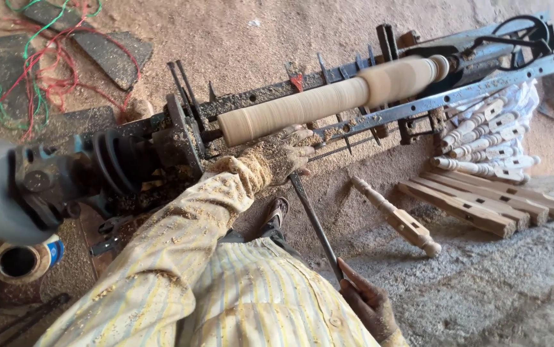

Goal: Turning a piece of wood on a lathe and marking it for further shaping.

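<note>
My left hand (286,154) curls over the chisel (315,222) just below the pale wood (328,99) spinning on the lathe (258,96), my right hand (370,302) grips its lower end, turned legs (486,138) stacked beyond the lathe's far end.

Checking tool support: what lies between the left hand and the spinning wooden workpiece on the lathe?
In the head view, nothing shows between them: the sawdust-covered left hand sits right under the wooden workpiece, atop the long metal chisel held by the right hand.
</note>
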